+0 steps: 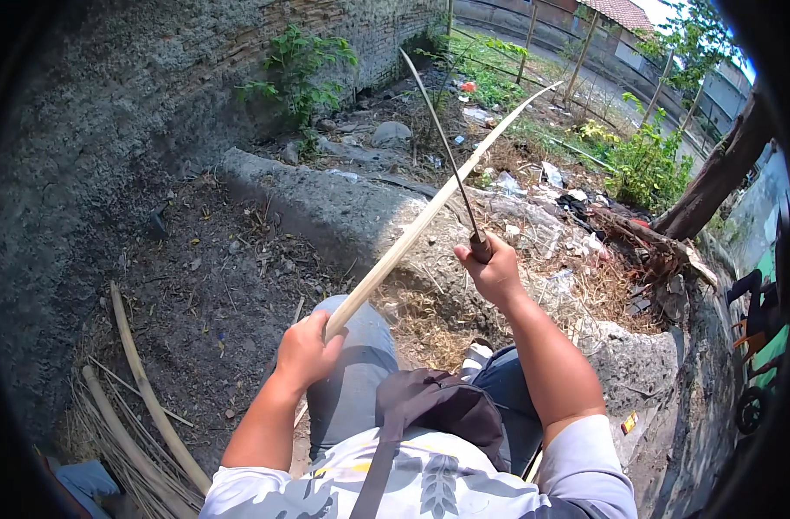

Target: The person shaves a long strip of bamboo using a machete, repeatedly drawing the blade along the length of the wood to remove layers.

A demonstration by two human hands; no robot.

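Observation:
My left hand (307, 353) is closed around the lower end of a long pale wooden strip, perhaps split bamboo (434, 208). It slants up and away to the right, narrowing to a curved tip. In my right hand (499, 275) is the dark handle of a long-bladed knife (459, 177), gripped with the thumb along it. The thin blade points up and leftward, seen nearly edge-on, and crosses the strip in the picture. Whether blade and strip touch, I cannot tell. Both hands are above and in front of my knees.
Curved wooden pieces (146, 381) and a bundle of thin sticks lie at lower left. A rough wall (92, 147) rises on the left. Ahead lies a concrete block (291, 199), with litter beyond. A tree trunk (724, 177) leans at right. A dark bag (451, 402) rests on my lap.

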